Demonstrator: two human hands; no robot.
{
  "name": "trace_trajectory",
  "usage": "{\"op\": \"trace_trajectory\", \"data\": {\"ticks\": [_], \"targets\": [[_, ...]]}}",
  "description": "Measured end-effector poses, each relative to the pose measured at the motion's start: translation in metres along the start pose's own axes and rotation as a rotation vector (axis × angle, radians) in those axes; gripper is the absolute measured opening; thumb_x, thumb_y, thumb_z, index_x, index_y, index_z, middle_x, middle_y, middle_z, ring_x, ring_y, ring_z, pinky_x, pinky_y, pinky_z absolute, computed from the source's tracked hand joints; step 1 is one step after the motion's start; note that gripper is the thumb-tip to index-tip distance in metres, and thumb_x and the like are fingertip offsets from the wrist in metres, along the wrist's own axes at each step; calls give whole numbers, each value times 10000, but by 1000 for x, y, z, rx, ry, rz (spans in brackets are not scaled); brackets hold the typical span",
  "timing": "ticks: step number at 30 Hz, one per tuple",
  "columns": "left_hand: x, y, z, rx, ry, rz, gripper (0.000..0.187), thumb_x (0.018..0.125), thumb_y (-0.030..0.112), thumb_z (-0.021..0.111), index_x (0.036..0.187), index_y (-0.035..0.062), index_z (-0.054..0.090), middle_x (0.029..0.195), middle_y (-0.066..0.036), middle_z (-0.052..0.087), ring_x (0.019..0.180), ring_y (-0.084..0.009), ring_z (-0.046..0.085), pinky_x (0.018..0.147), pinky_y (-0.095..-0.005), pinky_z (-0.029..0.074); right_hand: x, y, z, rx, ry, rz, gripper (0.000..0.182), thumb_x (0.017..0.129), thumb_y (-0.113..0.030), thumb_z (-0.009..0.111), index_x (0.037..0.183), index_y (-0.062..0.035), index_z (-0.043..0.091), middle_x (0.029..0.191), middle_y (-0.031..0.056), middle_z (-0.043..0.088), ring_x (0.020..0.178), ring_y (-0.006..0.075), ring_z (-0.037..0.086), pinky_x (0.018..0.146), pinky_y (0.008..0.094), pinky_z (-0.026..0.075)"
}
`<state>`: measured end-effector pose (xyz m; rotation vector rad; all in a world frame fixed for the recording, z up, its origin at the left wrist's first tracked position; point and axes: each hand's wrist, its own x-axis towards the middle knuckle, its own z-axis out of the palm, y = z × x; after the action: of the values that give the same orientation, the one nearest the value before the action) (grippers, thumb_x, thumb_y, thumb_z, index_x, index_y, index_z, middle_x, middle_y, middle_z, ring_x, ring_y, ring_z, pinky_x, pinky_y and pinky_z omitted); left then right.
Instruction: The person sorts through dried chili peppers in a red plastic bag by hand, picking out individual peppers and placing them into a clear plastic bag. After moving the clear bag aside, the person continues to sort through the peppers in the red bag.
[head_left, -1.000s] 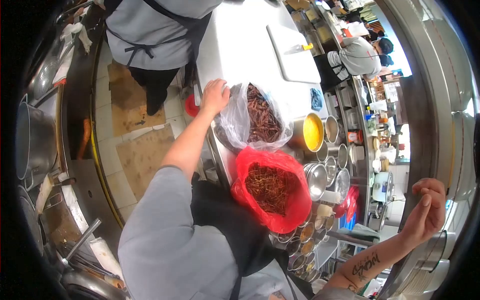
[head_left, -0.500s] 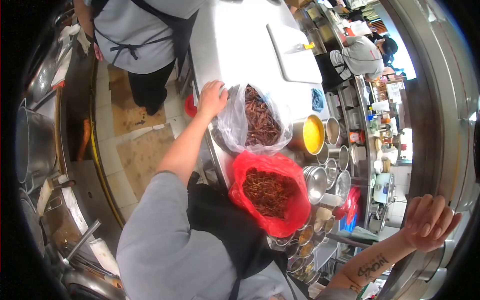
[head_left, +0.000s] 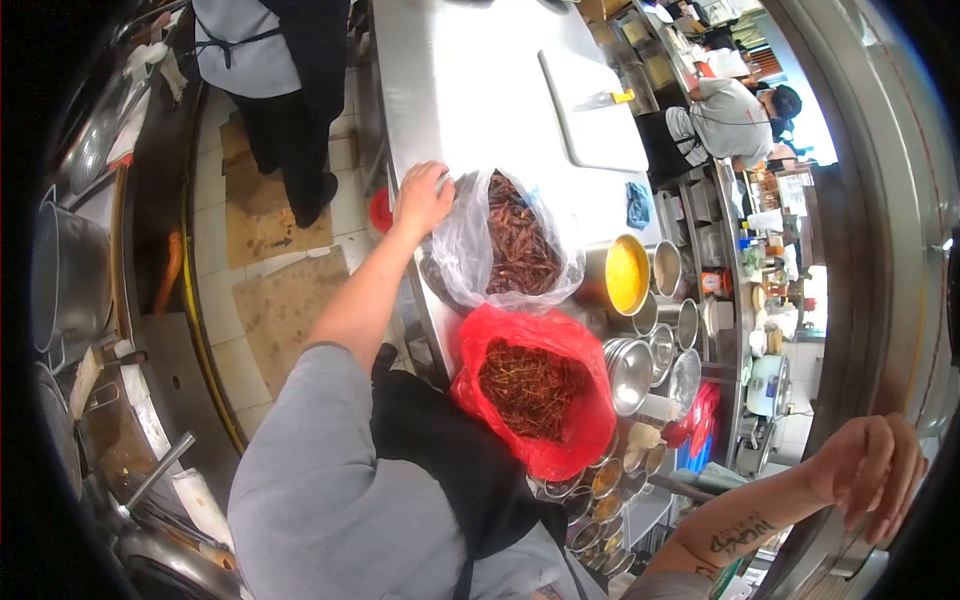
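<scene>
— Where is the left hand [head_left: 423, 196] of the person?

— It rests at the near edge of the steel counter [head_left: 460, 80], on the rim of the clear plastic bag [head_left: 505, 245]. The fingers are bent and close together, and they grip the plastic at the mouth of the bag. The arm reaches out from the grey sleeve.

— What is inside that bag?

— Dried red chillies, long and dark red. The bag stands open on the counter. Just beside it, closer to the person, stands a red plastic bag [head_left: 535, 385], also open, full of thinner dried chillies. The two bags touch each other.

— And the right hand [head_left: 872, 470]?

— It is well apart from the bags, at the right edge of the view, against the curved steel surface [head_left: 880, 250] there. The fingers lie together and point down. It is not possible to tell if they hold something; no object shows in them. The forearm has a tattoo.

— What else is around the bags?

— A round metal pot [head_left: 622, 272] with yellow contents is just beside the clear bag. Near it are several small steel containers [head_left: 660, 330]. Farther on the counter lies a white cutting board [head_left: 590, 110] with a knife [head_left: 605, 98] on it. Another person in a dark apron [head_left: 275, 60] stands in the aisle at the left, and a second co-worker [head_left: 725, 120] bends at the far right.
</scene>
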<state>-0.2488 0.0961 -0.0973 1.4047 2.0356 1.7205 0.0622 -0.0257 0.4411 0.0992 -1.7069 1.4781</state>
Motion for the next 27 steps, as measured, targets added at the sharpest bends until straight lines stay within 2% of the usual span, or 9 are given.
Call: {"op": "trace_trajectory", "data": {"ticks": [7, 9, 11, 14, 16, 20, 23, 25, 27], "targets": [[-3, -5, 7, 13, 43, 56, 174, 838, 148, 633, 964, 28, 626, 975, -175, 657, 972, -392, 600, 908, -462, 474, 34, -12, 12, 116, 74, 121, 422, 954, -29, 544, 556, -41, 687, 578, 82, 663, 418, 184, 625, 355, 234, 445], [0, -7, 6, 9, 48, 51, 175, 836, 147, 633, 965, 28, 625, 973, -176, 655, 974, -392, 598, 910, -466, 471, 26, 9, 8, 201, 59, -88, 432, 932, -4, 563, 510, -63, 628, 546, 72, 645, 406, 182, 621, 337, 219, 423], [0, 0, 0, -7, 22, 29, 178, 832, 145, 634, 968, 30, 625, 970, -177, 653, 978, -394, 596, 919, -470, 467, 22, 15, 2, 157, 9, -56, 349, 913, -6, 591, 572, -71, 630, 557, 54, 632, 430, 171, 623, 367, 216, 432], [0, 2, 0, 5, 51, 29, 182, 826, 142, 635, 964, 24, 620, 967, -177, 650, 976, -394, 591, 919, -472, 465, 6, 6, -4, -114, -22, 179, 37, 893, -56, 641, 893, -62, 677, 663, 24, 615, 530, 146, 613, 484, 232, 470], [0, 0, 0, 7, 34, 36, 188, 824, 140, 636, 965, 17, 618, 974, -176, 647, 973, -393, 592, 915, -469, 468, -6, 17, -6, -281, 63, 109, 311, 888, -102, 663, 1195, -56, 646, 773, 15, 598, 606, 133, 575, 563, 248, 466], [-1, -1, -4, 46, -33, 42, 201, 821, 134, 638, 978, 9, 620, 989, -190, 631, 1012, -393, 583, 913, -464, 473, 19, 45, 25, -769, 242, 202, 856, 845, -120, 614, 1531, 96, 150, 772, 119, 592, 590, 161, 543, 534, 286, 473], [-3, -10, 8, 5, -19, 7, 220, 802, 135, 644, 984, 15, 614, 1003, -186, 631, 1003, -397, 582, 916, -482, 471, 67, 50, 51, -901, 191, 128, 904, 845, -94, 635, 1550, 76, 95, 783, 180, 638, 597, 177, 593, 565, 282, 510], [-4, -15, 10, 13, 31, 111, 238, 792, 114, 633, 994, -9, 608, 1012, -203, 633, 996, -415, 577, 926, -498, 455, 102, 31, 57, -871, 40, 89, 783, 949, -63, 565, 1557, 50, 85, 841, 153, 592, 627, 170, 577, 513, 255, 490], [-2, -4, 2, -13, -15, 49, 231, 798, 109, 622, 994, -12, 616, 1021, -205, 637, 1005, -419, 574, 929, -498, 454, 132, 26, 84, -857, 226, -1, 728, 964, -85, 548, 1545, 37, 127, 876, 163, 604, 672, 166, 567, 538, 269, 469]]}}
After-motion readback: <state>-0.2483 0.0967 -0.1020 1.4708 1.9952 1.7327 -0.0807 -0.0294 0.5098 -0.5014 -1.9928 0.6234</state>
